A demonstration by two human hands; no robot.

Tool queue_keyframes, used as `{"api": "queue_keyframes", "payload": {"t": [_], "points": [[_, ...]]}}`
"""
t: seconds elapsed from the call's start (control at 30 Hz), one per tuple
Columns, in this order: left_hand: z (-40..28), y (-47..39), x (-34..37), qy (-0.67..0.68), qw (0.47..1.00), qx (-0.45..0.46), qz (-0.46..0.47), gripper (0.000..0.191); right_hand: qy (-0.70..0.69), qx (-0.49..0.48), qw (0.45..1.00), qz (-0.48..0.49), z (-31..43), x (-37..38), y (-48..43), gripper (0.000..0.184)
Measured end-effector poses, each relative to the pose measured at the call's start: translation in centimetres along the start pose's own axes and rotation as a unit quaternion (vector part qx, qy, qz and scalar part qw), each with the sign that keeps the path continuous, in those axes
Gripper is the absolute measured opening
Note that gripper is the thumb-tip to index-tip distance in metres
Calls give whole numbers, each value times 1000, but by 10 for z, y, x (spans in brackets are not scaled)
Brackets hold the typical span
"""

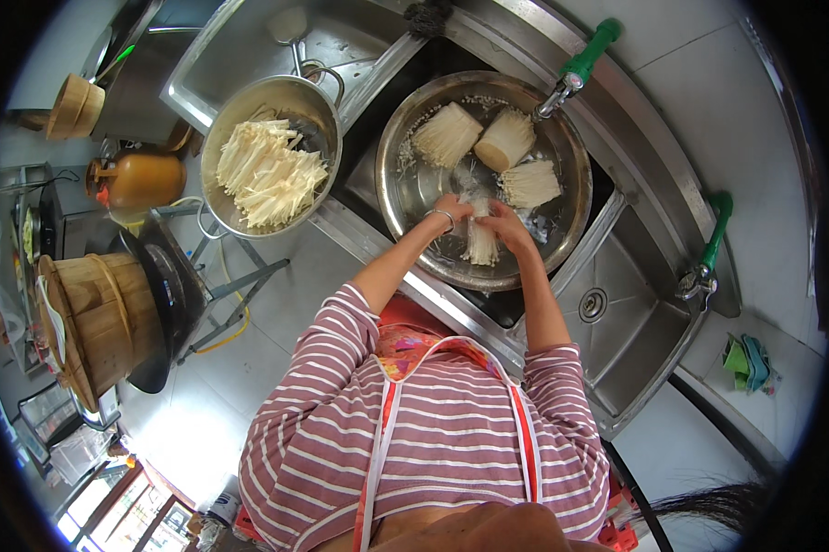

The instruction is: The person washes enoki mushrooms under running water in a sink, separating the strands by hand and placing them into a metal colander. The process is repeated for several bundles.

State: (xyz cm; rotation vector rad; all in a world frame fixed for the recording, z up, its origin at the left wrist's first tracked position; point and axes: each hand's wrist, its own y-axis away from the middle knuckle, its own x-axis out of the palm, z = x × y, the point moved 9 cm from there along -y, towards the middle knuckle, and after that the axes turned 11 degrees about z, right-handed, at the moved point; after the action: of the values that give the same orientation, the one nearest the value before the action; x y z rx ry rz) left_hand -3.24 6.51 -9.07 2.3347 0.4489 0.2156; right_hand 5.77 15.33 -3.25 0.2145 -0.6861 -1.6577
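A wide metal basin (395, 228) of water sits over the middle sink. Inside it, my left hand (453, 210) and my right hand (509, 226) grip a bunch of enoki mushrooms (482, 241) from both sides, low in the basin. More bunches lie around them: one at the upper left (447, 134), one with its cut base showing (505, 140), and one to the right (530, 183). Left of the basin, a two-handled metal pot (214, 148) holds a heap of separated enoki (269, 176). Small loose bits float along the basin's far side.
A green-handled tap (580, 65) reaches over the basin's far rim; a second tap (707, 262) serves the right sink (635, 303). At left stand a wooden steamer barrel (111, 314), an orange gas cylinder (145, 177) and a metal stand (249, 283).
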Motion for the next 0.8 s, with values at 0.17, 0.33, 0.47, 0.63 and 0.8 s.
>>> {"api": "queue_keyframes", "payload": {"t": [0.17, 0.33, 0.47, 0.63, 0.8], "points": [[-2, -5, -7, -57, 997, 26, -40, 30, -8, 22, 1000, 1, -3, 0, 0, 45], [-21, -2, -13, -173, 974, 90, -112, 26, -69, 21, 997, -6, -10, -4, -1, 43], [-14, -3, -10, 15, 998, 68, -6, 16, -145, 42, 989, -6, -20, -16, -3, 39], [-19, 12, -11, 174, 983, 26, 59, 10, -225, 9, 974, 28, -15, -13, -5, 34], [-29, 19, 0, 177, 978, 57, 95, 13, -197, 0, 980, 6, -8, -8, -6, 36]]}}
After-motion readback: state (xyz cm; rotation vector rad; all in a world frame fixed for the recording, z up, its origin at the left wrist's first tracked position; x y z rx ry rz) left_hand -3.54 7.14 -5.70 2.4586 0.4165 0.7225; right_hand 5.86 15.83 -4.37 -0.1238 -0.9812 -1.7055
